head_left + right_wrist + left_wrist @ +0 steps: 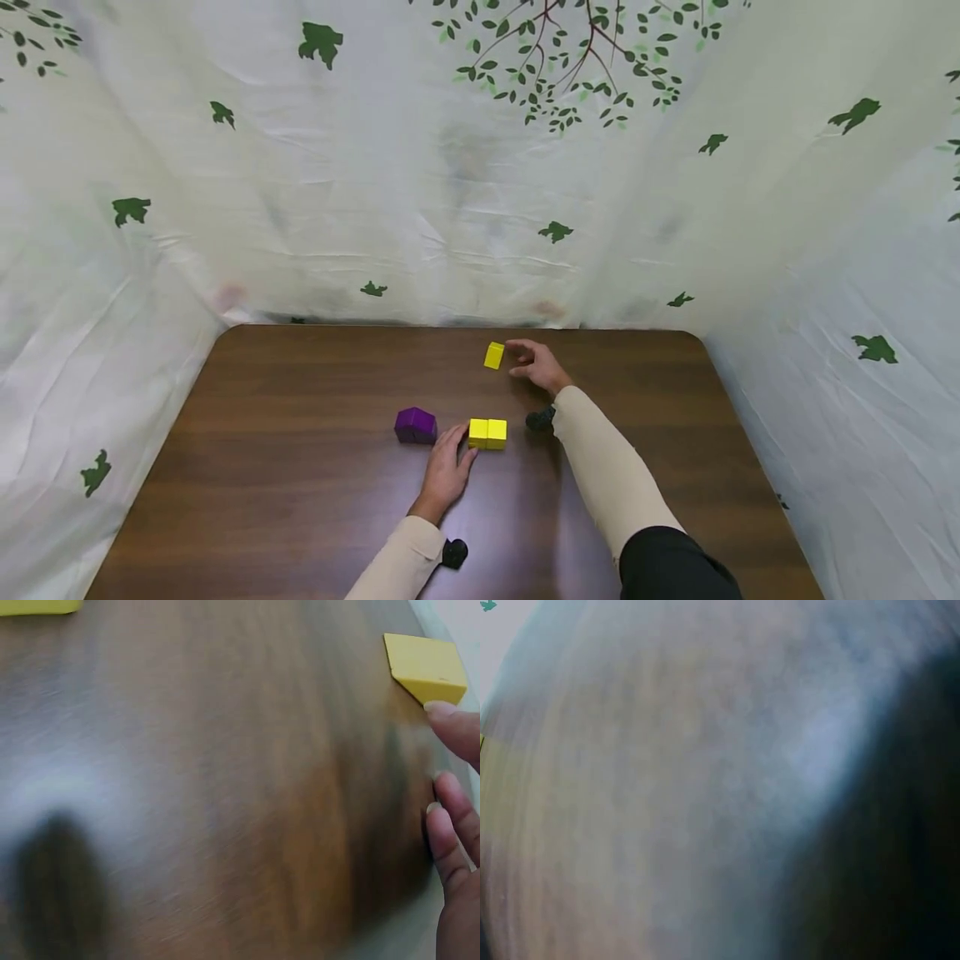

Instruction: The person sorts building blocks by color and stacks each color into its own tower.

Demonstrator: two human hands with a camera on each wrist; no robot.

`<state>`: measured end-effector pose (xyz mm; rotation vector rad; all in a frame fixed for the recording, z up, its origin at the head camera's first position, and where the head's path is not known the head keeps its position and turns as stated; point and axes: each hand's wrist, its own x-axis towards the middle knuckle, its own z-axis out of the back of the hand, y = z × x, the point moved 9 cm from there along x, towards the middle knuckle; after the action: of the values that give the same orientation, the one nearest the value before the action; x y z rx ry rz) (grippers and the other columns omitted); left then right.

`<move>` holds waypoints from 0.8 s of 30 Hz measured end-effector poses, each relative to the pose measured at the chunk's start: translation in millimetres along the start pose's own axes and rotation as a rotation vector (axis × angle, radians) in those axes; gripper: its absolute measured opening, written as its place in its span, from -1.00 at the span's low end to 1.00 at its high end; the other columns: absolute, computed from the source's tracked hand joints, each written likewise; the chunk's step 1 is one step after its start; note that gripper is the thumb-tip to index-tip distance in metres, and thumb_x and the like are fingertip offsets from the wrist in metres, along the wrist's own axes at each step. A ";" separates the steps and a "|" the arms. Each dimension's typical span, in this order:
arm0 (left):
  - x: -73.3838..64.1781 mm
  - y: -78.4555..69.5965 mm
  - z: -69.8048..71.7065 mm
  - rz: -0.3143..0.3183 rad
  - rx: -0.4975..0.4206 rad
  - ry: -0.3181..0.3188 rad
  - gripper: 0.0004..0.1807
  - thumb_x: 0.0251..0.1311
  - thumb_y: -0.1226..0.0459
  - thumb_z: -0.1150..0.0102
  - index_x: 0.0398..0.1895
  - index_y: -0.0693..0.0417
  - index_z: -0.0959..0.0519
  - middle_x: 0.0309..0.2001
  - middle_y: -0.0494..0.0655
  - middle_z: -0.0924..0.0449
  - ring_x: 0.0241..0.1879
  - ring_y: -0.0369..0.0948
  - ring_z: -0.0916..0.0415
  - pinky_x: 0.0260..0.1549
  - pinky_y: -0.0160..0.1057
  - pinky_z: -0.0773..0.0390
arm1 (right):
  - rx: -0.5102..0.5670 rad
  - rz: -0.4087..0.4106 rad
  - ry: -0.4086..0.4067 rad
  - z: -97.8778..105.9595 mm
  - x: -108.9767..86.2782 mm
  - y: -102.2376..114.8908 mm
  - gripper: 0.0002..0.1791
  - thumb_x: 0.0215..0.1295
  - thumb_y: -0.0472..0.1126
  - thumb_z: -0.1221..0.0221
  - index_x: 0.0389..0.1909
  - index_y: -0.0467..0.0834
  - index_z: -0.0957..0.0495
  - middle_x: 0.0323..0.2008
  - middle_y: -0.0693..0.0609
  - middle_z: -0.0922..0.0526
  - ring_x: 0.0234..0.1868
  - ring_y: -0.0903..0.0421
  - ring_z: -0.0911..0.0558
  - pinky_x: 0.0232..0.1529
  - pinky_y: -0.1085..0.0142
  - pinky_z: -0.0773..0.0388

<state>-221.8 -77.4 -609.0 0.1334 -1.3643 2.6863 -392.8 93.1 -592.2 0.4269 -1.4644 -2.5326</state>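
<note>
Two yellow blocks (487, 434) stand side by side, touching, near the table's middle. My left hand (446, 473) rests at their left side, fingers mostly straight and thumb near the front left corner. Just left of its fingertips sits a purple faceted block (415, 426). Farther back, a single yellow block (493, 356) stands near the table's far edge. Beside it on the right is my right hand (538, 365), fingers loosely bent and holding nothing. The right wrist view shows one fingertip very close to that block (429, 667); contact is unclear. The left wrist view is mostly blurred.
The brown wooden table (285, 500) meets a white hanging cloth (420, 208) with green leaf prints at its back and sides. Dark wrist cameras sit on both cream sleeves (611, 467). A yellow edge shows at the right wrist view's top left.
</note>
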 end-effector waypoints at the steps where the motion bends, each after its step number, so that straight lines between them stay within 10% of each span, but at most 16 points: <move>1: -1.0 -0.8 -0.2 -0.003 0.000 -0.003 -0.50 0.24 0.37 -0.21 0.24 0.34 -0.40 0.16 0.18 -0.48 0.19 0.10 -0.39 0.20 0.06 -0.33 | -0.022 0.000 0.007 -0.7 2.4 1.1 -0.40 0.16 -0.47 -0.27 0.25 -0.16 -0.45 0.24 -0.14 -0.45 0.09 -0.13 -0.46 0.10 0.04 -0.45; 14: -4.9 -8.6 1.4 -0.080 0.028 -0.046 -0.51 0.17 0.39 -0.25 0.18 0.36 -0.44 0.09 0.19 -0.53 0.10 0.10 -0.45 0.13 0.06 -0.39 | -0.230 0.129 0.130 -21.1 21.6 25.3 -0.34 0.09 -0.67 -0.13 0.24 -0.20 -0.46 0.28 -0.18 -0.37 0.16 -0.14 -0.42 0.13 0.03 -0.42; 24: -2.3 -4.8 6.3 -0.064 0.019 -0.050 -0.50 0.17 0.39 -0.25 0.19 0.36 -0.44 0.10 0.18 -0.53 0.11 0.07 -0.45 0.14 0.02 -0.39 | -0.218 0.044 0.060 -24.3 28.4 18.5 -0.46 0.08 -0.63 -0.20 0.09 -0.19 -0.58 0.14 -0.17 -0.48 0.11 -0.14 -0.49 0.13 0.03 -0.45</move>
<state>-218.7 -79.9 -601.8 0.2429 -1.3242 2.6610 -411.0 55.7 -592.0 0.4260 -1.1475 -2.5832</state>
